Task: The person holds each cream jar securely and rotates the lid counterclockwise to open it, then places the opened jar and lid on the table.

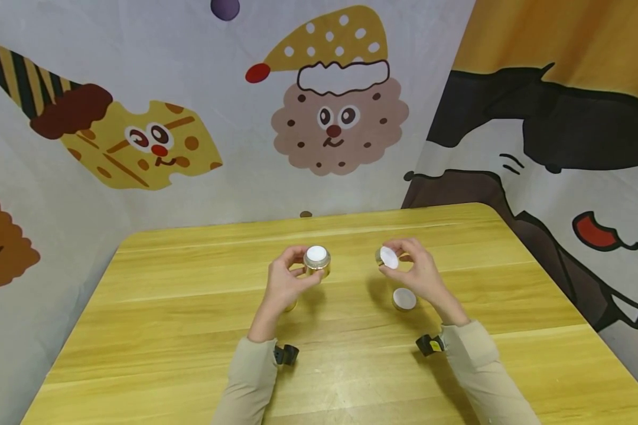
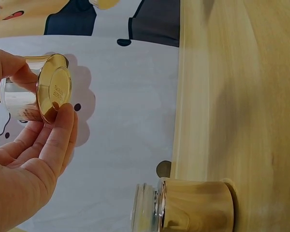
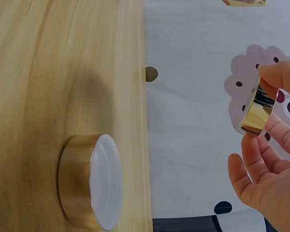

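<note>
My left hand grips a small gold cosmetic jar above the table, its white top facing up. In the left wrist view the jar's shiny gold base shows, with small print on it. Between the thumb and fingers of my right hand is a gold lid, tilted so its white inside faces the jar side. A second gold lid lies below the right hand with its white inside up. Under the left hand stands another gold jar with a clear threaded neck, mostly hidden in the head view.
The wood-grain table carries the second jar and lid. Behind it hangs a pale cloth printed with cartoon food figures. Each wrist wears a small black camera, the left camera and the right camera.
</note>
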A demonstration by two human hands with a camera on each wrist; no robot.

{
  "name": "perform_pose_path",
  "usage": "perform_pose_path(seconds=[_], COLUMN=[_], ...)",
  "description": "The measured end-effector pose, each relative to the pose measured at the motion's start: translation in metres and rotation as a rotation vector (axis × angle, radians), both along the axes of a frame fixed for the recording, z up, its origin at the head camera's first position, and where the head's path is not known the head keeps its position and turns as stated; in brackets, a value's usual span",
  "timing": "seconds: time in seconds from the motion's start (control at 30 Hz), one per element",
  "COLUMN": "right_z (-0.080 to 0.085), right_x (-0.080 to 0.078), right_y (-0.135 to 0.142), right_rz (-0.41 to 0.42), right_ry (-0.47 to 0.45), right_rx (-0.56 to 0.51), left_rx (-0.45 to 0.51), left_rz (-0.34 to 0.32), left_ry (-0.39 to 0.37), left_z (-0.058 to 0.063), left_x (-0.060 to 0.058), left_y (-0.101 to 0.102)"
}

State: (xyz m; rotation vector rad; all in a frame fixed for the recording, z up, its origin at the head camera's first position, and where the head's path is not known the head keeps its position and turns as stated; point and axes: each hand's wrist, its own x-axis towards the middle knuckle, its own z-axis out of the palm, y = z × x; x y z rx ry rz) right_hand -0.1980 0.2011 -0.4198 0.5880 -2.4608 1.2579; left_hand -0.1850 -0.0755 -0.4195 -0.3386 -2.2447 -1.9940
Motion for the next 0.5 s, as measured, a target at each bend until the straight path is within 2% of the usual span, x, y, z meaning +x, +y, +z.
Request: perform_pose_path(seconds=[0.5], right_z=[-0.012], right_x=[-0.002], right_y=[-0.006], right_rz=[0.031], right_ry=[-0.098], right_rx=[0.032], left_rx=[0.011], left_rz=[0.004], left_ry=[-0.01], left_z=[0.001], left_x=[0.001], left_y=[0.002])
